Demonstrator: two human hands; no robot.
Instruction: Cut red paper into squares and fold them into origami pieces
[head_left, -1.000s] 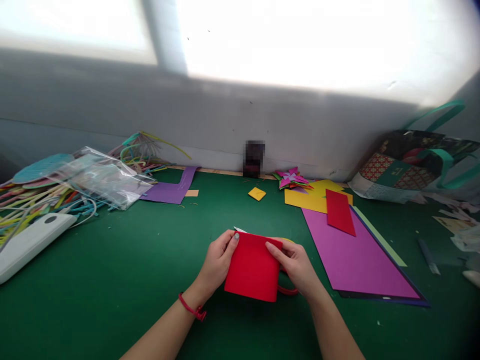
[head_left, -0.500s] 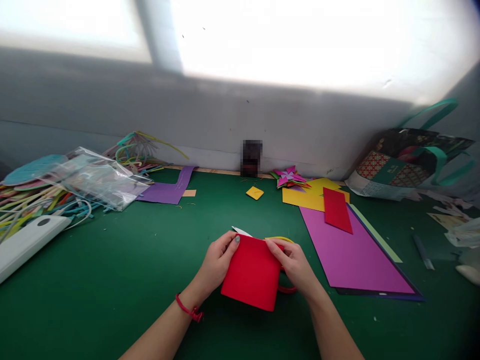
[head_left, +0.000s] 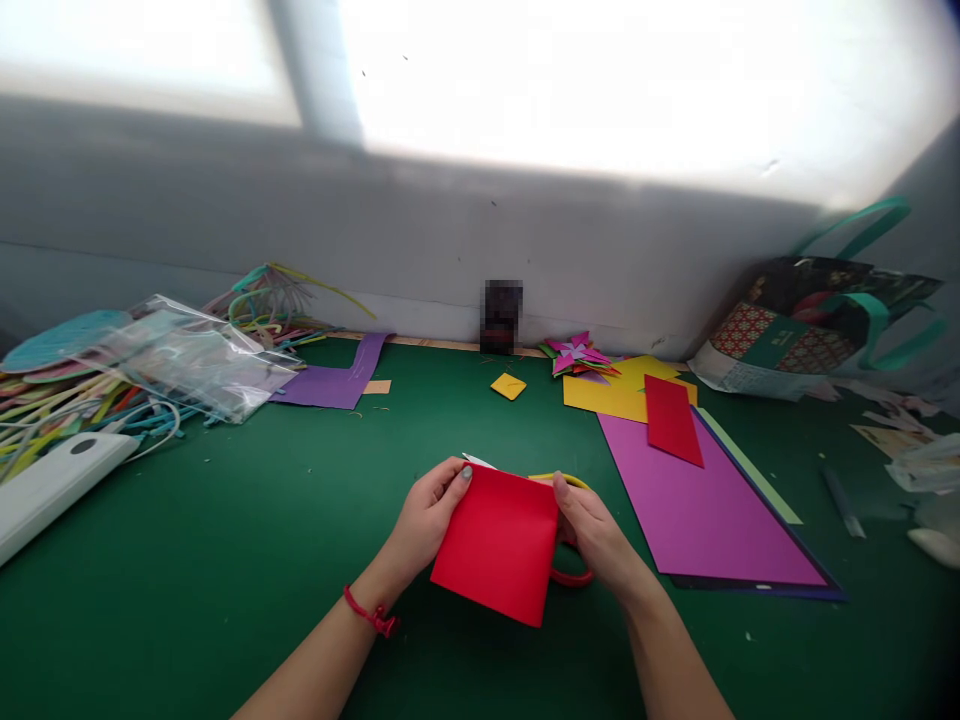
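Note:
A red square of paper point(head_left: 496, 545) is held up between both hands, its lower edge tilted toward me. My left hand point(head_left: 429, 510) pinches its upper left corner, thumb on the front. At the upper right corner, my right hand point(head_left: 598, 530) grips the sheet with its thumb along the edge. Scissors with red and yellow handles point(head_left: 573, 578) lie behind the paper; the tip of a blade pokes out past the top left corner, and most of them is hidden.
Magenta paper point(head_left: 720, 510) and a red strip point(head_left: 673, 420) lie at right, near yellow sheets point(head_left: 600, 393) and folded paper stars point(head_left: 576, 353). Pipe cleaners, a plastic bag point(head_left: 217, 360) and a white power strip point(head_left: 60, 490) are at left. A small yellow square point(head_left: 508, 386) lies ahead.
The red paper has opened out flatter and wider, its lower left corner swinging left. My right thumb has shifted right to the corner; my left hand moved slightly left.

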